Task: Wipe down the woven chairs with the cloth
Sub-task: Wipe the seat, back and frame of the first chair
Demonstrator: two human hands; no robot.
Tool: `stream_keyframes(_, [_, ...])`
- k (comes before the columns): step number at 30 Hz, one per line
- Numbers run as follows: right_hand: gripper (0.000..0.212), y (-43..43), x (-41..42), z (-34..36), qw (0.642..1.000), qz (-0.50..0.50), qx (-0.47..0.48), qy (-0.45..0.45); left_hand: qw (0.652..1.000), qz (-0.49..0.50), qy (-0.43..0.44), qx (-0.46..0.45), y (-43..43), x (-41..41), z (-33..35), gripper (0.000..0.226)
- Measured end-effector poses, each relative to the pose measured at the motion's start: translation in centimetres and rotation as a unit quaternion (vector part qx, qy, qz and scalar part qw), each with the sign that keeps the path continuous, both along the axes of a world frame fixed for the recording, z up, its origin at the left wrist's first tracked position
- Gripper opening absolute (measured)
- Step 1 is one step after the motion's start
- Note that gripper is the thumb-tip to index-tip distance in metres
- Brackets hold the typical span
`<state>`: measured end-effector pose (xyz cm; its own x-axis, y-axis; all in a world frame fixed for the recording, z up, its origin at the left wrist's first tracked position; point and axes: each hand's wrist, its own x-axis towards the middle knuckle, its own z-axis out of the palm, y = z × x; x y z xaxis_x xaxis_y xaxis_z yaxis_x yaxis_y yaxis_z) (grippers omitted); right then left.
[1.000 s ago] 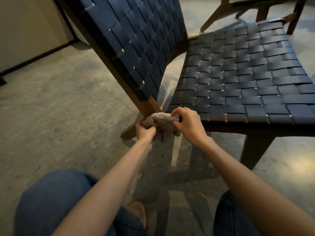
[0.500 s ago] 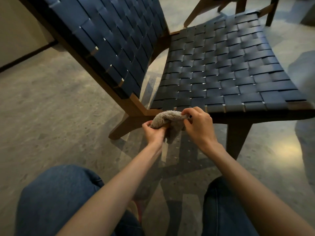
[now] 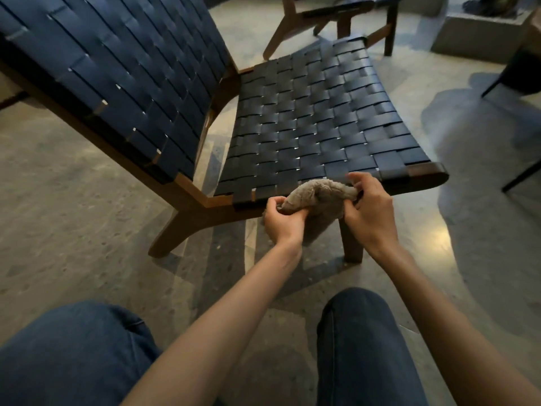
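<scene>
Gripping one end of the bunched grey cloth (image 3: 319, 197) in the left hand (image 3: 285, 221) and pinching the other end in the right hand (image 3: 369, 212), fingers of both curled round it. Holding it at the near side edge of the woven chair (image 3: 307, 118) seat, having shifted along that edge from the back corner toward the front corner. Probably regathering the cloth before wiping the seat straps; not yet pressing it flat on the weave.

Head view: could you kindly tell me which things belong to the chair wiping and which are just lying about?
Job: cloth, gripped by left hand and right hand; blue woven chair; second chair behind.
Just about: grey block; dark furniture at right.
</scene>
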<state>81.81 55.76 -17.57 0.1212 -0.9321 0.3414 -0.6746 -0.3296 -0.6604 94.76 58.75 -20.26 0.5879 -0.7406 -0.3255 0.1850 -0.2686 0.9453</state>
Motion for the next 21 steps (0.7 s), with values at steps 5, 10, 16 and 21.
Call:
stream_keyframes(5, [0.022, -0.6, 2.3, 2.0, 0.996, 0.079, 0.038, -0.006, 0.998, -0.033, -0.051, 0.020, 0.9, 6.2, 4.0, 0.006])
stream_keyframes(10, [0.012, -0.6, 7.7, 5.6, 0.963, 0.196, 0.107, -0.150, 0.995, -0.072, -0.060, 0.038, 1.5, 12.3, 10.2, 0.018])
stream_keyframes(16, [0.018, -0.3, 14.8, 10.9, 0.928, 0.299, 0.058, -0.214, 0.994, -0.107, -0.006, -0.018, 5.1, 17.5, 15.2, 0.046])
stream_keyframes(21, [0.011, 0.7, 20.0, 14.7, 0.887, 0.384, 0.070, -0.247, 0.974, -0.054, -0.215, -0.048, 8.6, 19.9, 17.5, 0.094])
